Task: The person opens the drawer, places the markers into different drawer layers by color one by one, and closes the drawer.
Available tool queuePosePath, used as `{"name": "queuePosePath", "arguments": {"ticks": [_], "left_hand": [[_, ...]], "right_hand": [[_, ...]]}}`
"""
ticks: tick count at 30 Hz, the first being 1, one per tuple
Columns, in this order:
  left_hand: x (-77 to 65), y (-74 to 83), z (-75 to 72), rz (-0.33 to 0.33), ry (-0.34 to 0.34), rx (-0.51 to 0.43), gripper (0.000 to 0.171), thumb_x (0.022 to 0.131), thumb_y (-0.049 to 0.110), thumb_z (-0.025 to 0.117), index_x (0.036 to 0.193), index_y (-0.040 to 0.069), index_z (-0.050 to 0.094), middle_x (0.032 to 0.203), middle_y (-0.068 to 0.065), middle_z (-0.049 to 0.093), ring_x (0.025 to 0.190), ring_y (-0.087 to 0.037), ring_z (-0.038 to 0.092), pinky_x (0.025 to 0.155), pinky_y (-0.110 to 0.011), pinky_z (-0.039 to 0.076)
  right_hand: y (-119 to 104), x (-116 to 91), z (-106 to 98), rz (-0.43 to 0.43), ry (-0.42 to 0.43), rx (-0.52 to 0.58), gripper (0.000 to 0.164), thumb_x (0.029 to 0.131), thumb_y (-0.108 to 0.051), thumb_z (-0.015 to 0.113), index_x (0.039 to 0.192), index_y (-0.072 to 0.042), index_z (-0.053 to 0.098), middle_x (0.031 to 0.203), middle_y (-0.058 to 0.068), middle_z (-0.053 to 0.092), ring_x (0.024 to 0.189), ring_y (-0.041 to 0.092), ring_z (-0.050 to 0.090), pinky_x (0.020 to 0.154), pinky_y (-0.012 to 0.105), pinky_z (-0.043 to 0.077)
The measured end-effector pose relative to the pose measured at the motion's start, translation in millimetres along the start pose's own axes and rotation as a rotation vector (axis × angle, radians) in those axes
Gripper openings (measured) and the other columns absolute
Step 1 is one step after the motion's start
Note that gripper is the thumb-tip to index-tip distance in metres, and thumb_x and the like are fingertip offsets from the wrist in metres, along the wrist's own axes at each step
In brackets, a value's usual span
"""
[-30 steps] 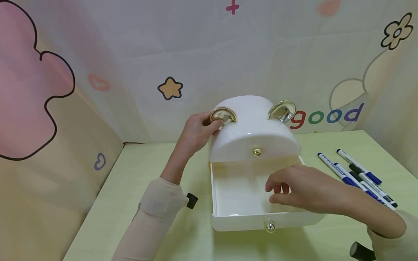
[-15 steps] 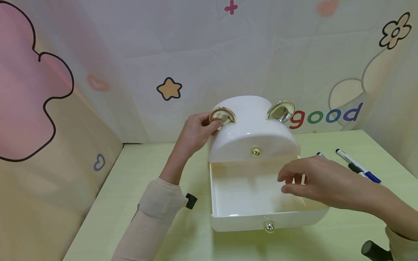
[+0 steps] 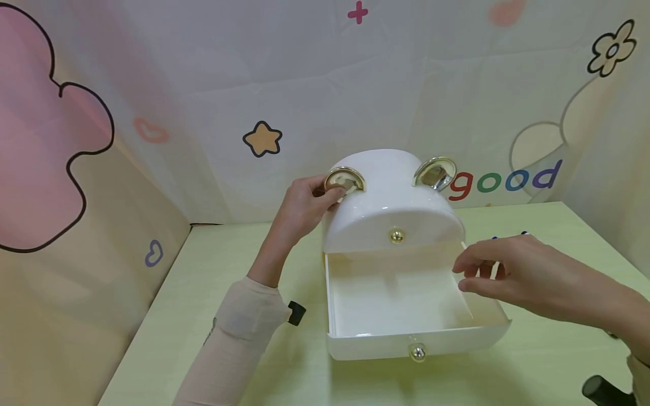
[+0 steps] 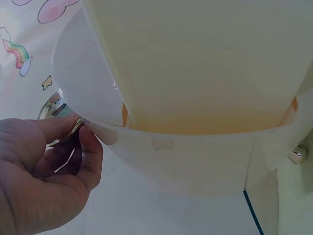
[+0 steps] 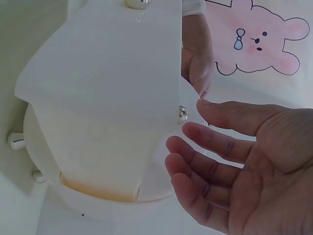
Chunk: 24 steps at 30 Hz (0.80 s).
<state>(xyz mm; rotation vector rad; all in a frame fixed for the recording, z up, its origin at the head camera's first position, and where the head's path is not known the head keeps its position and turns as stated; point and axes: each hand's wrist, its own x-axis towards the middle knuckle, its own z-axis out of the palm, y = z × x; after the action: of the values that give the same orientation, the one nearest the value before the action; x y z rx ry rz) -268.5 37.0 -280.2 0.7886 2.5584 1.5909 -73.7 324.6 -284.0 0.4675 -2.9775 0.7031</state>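
A white, round-topped drawer box [image 3: 391, 197] stands on the table with two shiny gold ear-shaped pieces on top. My left hand [image 3: 303, 207] pinches the left gold ear [image 3: 345, 179] between thumb and fingers; the left wrist view also shows the fingertips on its gold rim. The lower drawer [image 3: 376, 345] is pulled out toward me, a gold knob [image 3: 418, 353] on its front. Over the drawer's right side hovers my right hand [image 3: 533, 276], holding nothing, its fingers loosely bent. In the right wrist view, the fingers [image 5: 195, 152] are spread beside the box.
A second gold knob [image 3: 397, 235] sits on the box's upper front. The right gold ear [image 3: 435, 173] faces the patterned backdrop [image 3: 213, 113]. Marker tips [image 3: 526, 233] peek out behind my right hand. The pale green table [image 3: 228, 248] extends to the left.
My right hand has moved right, from above the middle of the drawer to its right edge, and now covers most of the markers. The left hand has kept its grip on the ear.
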Motion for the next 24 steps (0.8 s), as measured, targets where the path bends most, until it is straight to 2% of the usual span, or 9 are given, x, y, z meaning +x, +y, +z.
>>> {"name": "queuePosePath", "arguments": {"ticks": [10, 18, 24], "left_hand": [[0.1, -0.2, -0.4, -0.001, -0.004, 0.004, 0.017, 0.101, 0.015, 0.068, 0.108, 0.000, 0.072, 0.098, -0.010, 0.071, 0.086, -0.019, 0.068, 0.077, -0.027, 0.054], [0.4, -0.5, -0.4, 0.007, -0.004, 0.012, 0.016, 0.101, 0.016, 0.069, 0.105, 0.001, 0.072, 0.095, -0.009, 0.070, 0.085, -0.019, 0.066, 0.074, -0.027, 0.051], [-0.4, 0.0, -0.3, 0.009, -0.004, 0.007, 0.016, 0.101, 0.016, 0.068, 0.105, 0.000, 0.072, 0.095, -0.009, 0.070, 0.085, -0.019, 0.066, 0.074, -0.026, 0.051]], "right_hand": [[12, -9, -8, 0.035, 0.073, -0.085, 0.018, 0.089, -0.023, 0.083, 0.105, -0.022, 0.075, 0.085, -0.019, 0.063, 0.076, 0.000, 0.055, 0.064, 0.024, 0.050], [23, -17, -11, -0.015, 0.185, -0.158, 0.023, 0.082, -0.011, 0.088, 0.098, -0.023, 0.075, 0.085, -0.021, 0.062, 0.074, -0.002, 0.054, 0.059, 0.022, 0.048], [30, -22, -13, 0.018, 0.214, -0.178, 0.026, 0.079, -0.008, 0.088, 0.098, -0.020, 0.076, 0.085, -0.017, 0.064, 0.071, -0.002, 0.052, 0.055, 0.022, 0.047]]}}
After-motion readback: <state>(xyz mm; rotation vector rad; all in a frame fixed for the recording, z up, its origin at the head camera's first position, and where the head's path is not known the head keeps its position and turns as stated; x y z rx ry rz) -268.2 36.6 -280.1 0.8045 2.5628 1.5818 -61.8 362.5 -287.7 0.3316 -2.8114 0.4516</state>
